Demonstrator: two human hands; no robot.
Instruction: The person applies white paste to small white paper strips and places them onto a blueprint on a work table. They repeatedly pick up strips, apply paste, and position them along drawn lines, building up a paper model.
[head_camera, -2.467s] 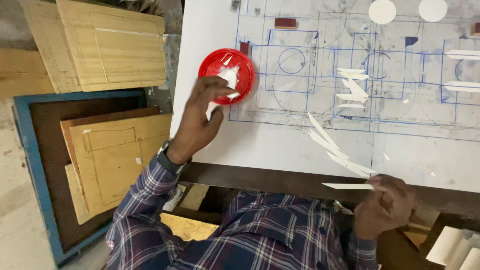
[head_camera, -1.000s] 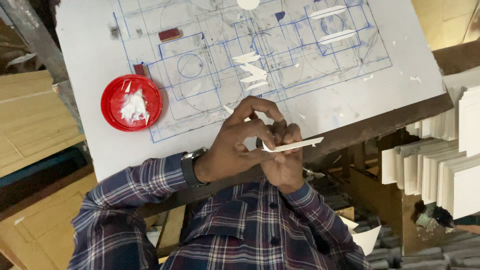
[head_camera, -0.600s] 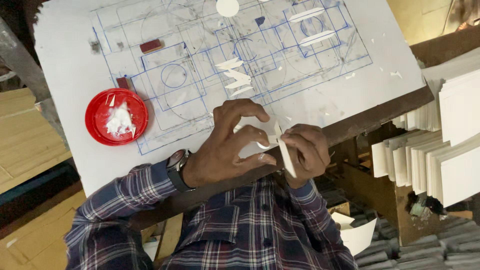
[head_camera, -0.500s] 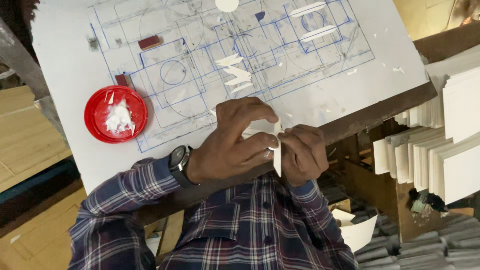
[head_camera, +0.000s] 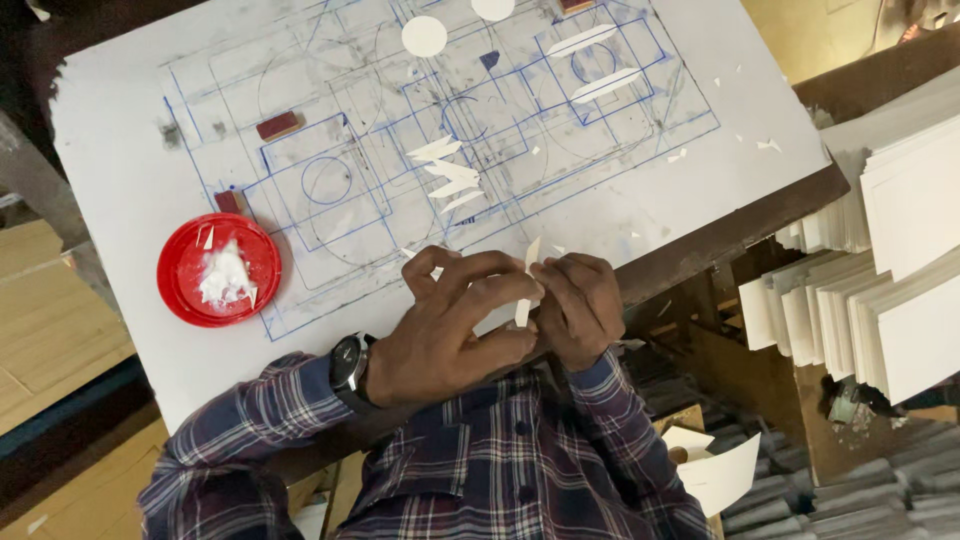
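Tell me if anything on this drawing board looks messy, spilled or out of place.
Small white scraps lie scattered on the white board, and grey smudges mark the blue line drawing. The white paste sits inside the red lid, not spilled. Both hands hold a thin white strip.

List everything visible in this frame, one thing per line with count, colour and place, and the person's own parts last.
white strip: one, white, upright, pinched between both hands
board: one, white with blue drawn lines, on the table
red lid: one, red, holding white paste, on the board's left part
loose strips: several, white, mid-board
leaf-shaped pieces: two, white, upper board
discs: two, white, top edge of the board
small blocks: three in view, dark red, on the board
stacked sheets: many, white, at the right
wristwatch: one, black, on the left wrist
left hand: fingers on the strip
right hand: gripping the strip
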